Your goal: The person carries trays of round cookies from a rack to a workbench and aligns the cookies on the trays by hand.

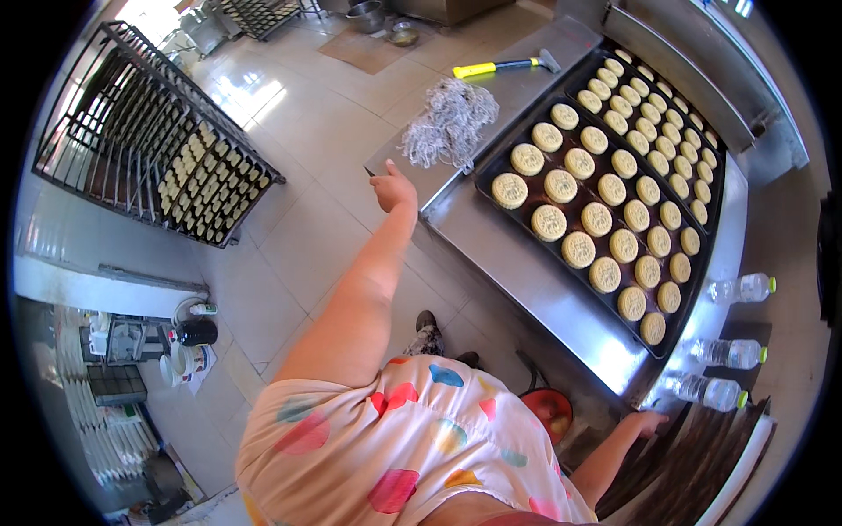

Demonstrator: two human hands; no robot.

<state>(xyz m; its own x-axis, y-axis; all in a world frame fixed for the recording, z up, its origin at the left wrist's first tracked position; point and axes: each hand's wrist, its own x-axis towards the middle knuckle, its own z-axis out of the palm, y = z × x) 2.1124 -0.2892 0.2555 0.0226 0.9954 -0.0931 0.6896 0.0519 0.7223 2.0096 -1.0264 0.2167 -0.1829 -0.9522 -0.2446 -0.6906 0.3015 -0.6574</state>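
Observation:
My left hand [395, 189] is stretched forward at the near corner of the metal table [517, 254], fingers curled; a small dark tip shows beside them, and what they hold is unclear. My right hand [647, 423] is low at the right, by the table's end and the upper edges of dark, tray-like sheets [662, 469]. Its fingers look bent against them, though what they grip is partly hidden. Two black baking trays, a near one [561, 250] and a far one [574, 85], lie on the table with rows of round, pale, stamped pastries [596, 219].
Beyond my left hand lie a grey tangle of string [452, 123] and a yellow-handled scraper [504, 67]. Several water bottles [730, 352] stand along the right. A rack [96, 131] with pastry trays stands at far left. A red round container [548, 412] sits below the table.

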